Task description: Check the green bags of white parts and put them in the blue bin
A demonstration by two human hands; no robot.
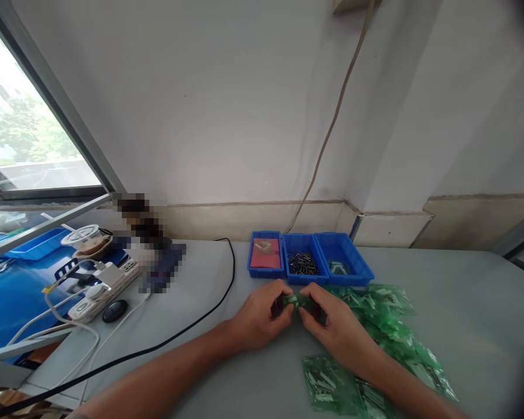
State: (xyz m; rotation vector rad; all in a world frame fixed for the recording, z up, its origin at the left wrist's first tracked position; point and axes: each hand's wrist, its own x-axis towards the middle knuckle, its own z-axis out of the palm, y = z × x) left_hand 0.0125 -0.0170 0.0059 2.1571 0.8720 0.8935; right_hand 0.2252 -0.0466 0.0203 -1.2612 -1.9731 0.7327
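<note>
My left hand and my right hand meet over the table, thumbs and fingers closed on a small green plastic bag between them. Most of this bag is hidden by the fingers. Several filled green plastic bags lie in a heap beside and beyond my right hand, with pale and metallic pieces showing through. Nearer me, under the right forearm, another green bag holds white rod-like pieces.
Behind my hands stand three blue bins: one with a red sheet, one with dark screws, one with a few pale pieces. A black cable crosses the table at left, near a power strip and a black mouse.
</note>
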